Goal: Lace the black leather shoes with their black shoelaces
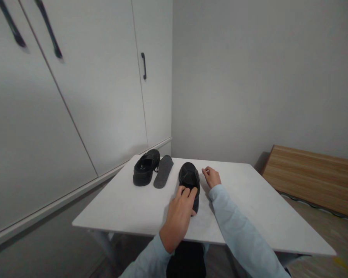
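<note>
Under the left hand, fingers curled on its heel end, 1 black shoe lies near the table's middle, long axis running away from the person; the right hand rests loosely curled just beside it. Farther left lie an insole and a 2nd shoe, its opening showing nothing inside. White cupboards and a grey wall stand behind.

No text, label, brand or number can be read on anything here.
</note>
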Action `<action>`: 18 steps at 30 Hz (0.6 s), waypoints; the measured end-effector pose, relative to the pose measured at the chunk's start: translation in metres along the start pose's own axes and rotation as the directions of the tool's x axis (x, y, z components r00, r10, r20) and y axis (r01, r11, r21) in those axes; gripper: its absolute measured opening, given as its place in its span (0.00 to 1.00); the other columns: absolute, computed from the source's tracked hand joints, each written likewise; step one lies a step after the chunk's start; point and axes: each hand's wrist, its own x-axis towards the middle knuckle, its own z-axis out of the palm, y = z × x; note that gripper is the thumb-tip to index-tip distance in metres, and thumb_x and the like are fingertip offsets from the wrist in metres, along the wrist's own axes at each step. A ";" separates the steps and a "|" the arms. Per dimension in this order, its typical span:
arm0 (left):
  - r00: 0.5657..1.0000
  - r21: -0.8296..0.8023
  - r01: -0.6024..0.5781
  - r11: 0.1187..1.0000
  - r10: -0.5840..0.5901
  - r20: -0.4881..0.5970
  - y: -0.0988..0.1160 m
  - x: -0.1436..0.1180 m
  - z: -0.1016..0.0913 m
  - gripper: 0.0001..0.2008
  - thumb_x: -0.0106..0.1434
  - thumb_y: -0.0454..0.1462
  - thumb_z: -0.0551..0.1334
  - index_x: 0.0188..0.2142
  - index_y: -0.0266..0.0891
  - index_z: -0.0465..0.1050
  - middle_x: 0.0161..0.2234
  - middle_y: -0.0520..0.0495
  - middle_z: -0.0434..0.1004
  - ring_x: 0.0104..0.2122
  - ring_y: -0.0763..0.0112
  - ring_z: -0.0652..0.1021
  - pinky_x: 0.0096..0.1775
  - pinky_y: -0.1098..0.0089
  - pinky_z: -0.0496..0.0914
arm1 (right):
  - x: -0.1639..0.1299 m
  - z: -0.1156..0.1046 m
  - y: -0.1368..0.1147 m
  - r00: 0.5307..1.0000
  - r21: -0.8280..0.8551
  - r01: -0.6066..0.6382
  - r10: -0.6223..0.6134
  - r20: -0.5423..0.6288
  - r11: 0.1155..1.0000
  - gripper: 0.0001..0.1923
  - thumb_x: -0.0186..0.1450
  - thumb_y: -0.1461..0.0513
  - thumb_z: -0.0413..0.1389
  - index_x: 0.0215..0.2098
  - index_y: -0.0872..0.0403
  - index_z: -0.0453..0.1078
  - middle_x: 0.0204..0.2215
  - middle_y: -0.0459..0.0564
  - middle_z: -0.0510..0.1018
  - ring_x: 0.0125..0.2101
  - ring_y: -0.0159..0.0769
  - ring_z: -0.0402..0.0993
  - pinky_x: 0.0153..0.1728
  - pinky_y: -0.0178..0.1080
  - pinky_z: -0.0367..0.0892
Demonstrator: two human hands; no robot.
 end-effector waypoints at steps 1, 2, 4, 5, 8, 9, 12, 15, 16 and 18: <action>1.000 0.001 0.001 1.000 -0.001 0.002 -0.002 0.001 -0.004 0.32 0.53 0.30 0.65 0.56 0.45 0.58 0.46 0.48 0.69 0.52 0.61 0.64 0.44 0.65 0.72 | 0.000 0.000 -0.001 1.000 -0.006 -0.001 0.001 0.002 1.000 0.13 0.65 0.56 0.49 0.30 0.53 0.71 0.27 0.51 0.80 0.30 0.37 0.75 0.30 0.34 0.58; 1.000 0.002 0.001 1.000 -0.001 0.000 -0.005 0.002 -0.008 0.31 0.53 0.30 0.65 0.56 0.45 0.59 0.46 0.48 0.69 0.52 0.61 0.64 0.44 0.65 0.72 | -0.001 0.000 -0.001 1.000 -0.011 0.000 0.000 0.004 1.000 0.13 0.65 0.56 0.49 0.31 0.53 0.71 0.26 0.50 0.80 0.29 0.37 0.74 0.30 0.34 0.58; 1.000 -0.005 -0.001 1.000 0.001 -0.004 -0.011 0.003 -0.018 0.31 0.53 0.31 0.66 0.55 0.45 0.60 0.46 0.48 0.69 0.53 0.61 0.64 0.43 0.66 0.72 | -0.001 0.000 -0.002 1.000 -0.015 0.004 -0.003 0.005 1.000 0.12 0.65 0.56 0.49 0.32 0.53 0.70 0.24 0.50 0.79 0.29 0.36 0.74 0.29 0.34 0.57; 1.000 -0.010 0.000 1.000 0.000 -0.007 -0.014 0.004 -0.022 0.30 0.54 0.31 0.66 0.55 0.46 0.60 0.46 0.48 0.69 0.53 0.61 0.64 0.43 0.66 0.72 | -0.001 0.000 -0.002 1.000 -0.015 0.006 -0.006 0.004 1.000 0.11 0.65 0.56 0.49 0.32 0.53 0.70 0.24 0.49 0.79 0.28 0.36 0.73 0.29 0.34 0.57; 0.999 -0.012 0.000 1.000 -0.001 -0.037 -0.025 0.006 -0.033 0.30 0.54 0.31 0.65 0.55 0.46 0.60 0.47 0.48 0.68 0.53 0.62 0.64 0.42 0.68 0.72 | -0.002 -0.001 -0.002 1.000 -0.010 0.014 -0.014 0.003 1.000 0.10 0.65 0.57 0.49 0.34 0.53 0.69 0.23 0.48 0.78 0.27 0.35 0.72 0.29 0.33 0.56; 0.999 -0.010 -0.001 1.000 0.001 -0.053 -0.029 0.007 -0.036 0.30 0.53 0.31 0.66 0.55 0.46 0.60 0.47 0.48 0.68 0.53 0.62 0.64 0.42 0.68 0.71 | -0.002 -0.001 -0.002 1.000 -0.009 0.016 -0.016 0.004 1.000 0.10 0.65 0.57 0.49 0.34 0.53 0.69 0.23 0.48 0.77 0.26 0.34 0.72 0.28 0.33 0.56; 0.995 0.002 -0.005 1.000 0.005 -0.097 -0.041 0.012 -0.040 0.32 0.53 0.30 0.66 0.55 0.46 0.60 0.47 0.48 0.67 0.53 0.62 0.63 0.43 0.68 0.71 | -0.002 0.000 -0.001 1.000 -0.011 0.020 -0.020 0.004 1.000 0.09 0.65 0.58 0.49 0.34 0.53 0.69 0.22 0.47 0.77 0.25 0.34 0.71 0.28 0.33 0.55; 0.991 0.032 0.010 0.999 -0.006 -0.132 -0.055 0.018 -0.041 0.31 0.53 0.29 0.66 0.55 0.45 0.60 0.49 0.47 0.66 0.55 0.62 0.62 0.46 0.67 0.70 | -0.001 0.002 0.000 0.999 -0.025 0.031 -0.031 -0.013 0.999 0.09 0.64 0.58 0.49 0.34 0.53 0.69 0.23 0.48 0.76 0.26 0.34 0.70 0.27 0.33 0.54; 0.990 0.041 0.021 0.999 -0.015 -0.138 -0.059 0.021 -0.041 0.31 0.53 0.29 0.66 0.55 0.45 0.60 0.49 0.47 0.66 0.55 0.62 0.61 0.46 0.66 0.70 | -0.001 0.003 0.001 0.999 -0.030 0.037 -0.037 -0.019 0.999 0.09 0.64 0.58 0.49 0.34 0.53 0.69 0.23 0.48 0.76 0.26 0.34 0.70 0.27 0.33 0.54; 0.990 0.052 0.035 0.998 -0.028 -0.136 -0.069 0.025 -0.039 0.30 0.54 0.29 0.65 0.55 0.45 0.60 0.50 0.46 0.66 0.55 0.62 0.61 0.46 0.66 0.70 | -0.001 0.004 0.001 0.998 -0.035 0.048 -0.049 -0.028 0.998 0.09 0.64 0.58 0.49 0.33 0.53 0.69 0.23 0.48 0.76 0.26 0.34 0.69 0.27 0.33 0.54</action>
